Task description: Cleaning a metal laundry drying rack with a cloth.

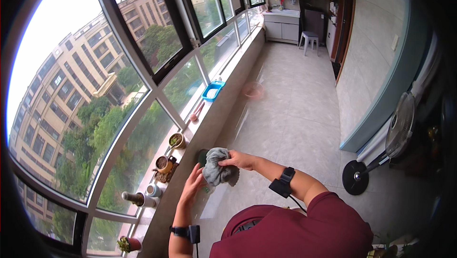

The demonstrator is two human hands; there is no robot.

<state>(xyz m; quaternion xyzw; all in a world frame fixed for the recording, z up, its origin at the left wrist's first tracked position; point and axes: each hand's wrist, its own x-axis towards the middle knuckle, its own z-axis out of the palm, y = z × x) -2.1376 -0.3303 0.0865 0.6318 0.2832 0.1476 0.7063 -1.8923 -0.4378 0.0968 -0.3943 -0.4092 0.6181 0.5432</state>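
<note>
My right hand (240,160) grips a bunched grey cloth (218,168) in front of my body, above the tiled floor. At the cloth's left edge is my left hand (192,183), its fingers spread; whether the fingertips touch the cloth I cannot tell. Behind and below the cloth, a dark green container (203,156) is partly hidden. Along the window sill to the left stand several potted plants, among them a succulent in a round pot (176,141), a brown pot (164,164) and a cactus in a white pot (144,199).
A blue plastic basket (213,91) and a pink object (196,112) rest on the sill farther along. On the floor ahead is a pink basin (253,90). A standing fan (400,126) is at the right. A stool (309,38) and a sink cabinet (282,26) stand at the far end.
</note>
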